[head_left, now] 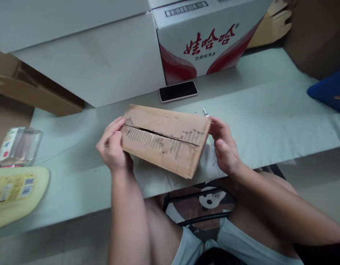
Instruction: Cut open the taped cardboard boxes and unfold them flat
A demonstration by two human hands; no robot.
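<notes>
A small brown cardboard box (164, 136) is held tilted above the front part of the table. Along its top runs a seam with a narrow dark gap and torn strips of its surface on both sides. My left hand (113, 143) grips the box's left end, thumb on the near side and fingers at the end. At the right end, my right hand (223, 143) has its fingers curled against the far corner. Just beyond that hand lies a small whitish object (205, 112), partly hidden, whose kind I cannot make out.
A phone (178, 92) lies before a red-and-white carton (204, 48) and a large white box (98, 62). Toward the left are a clear plastic pack (22, 146), a yellow bottle (18, 193) and a brown carton (48, 92). A blue object (329, 90) stands far right on the pale green tablecloth (269, 121).
</notes>
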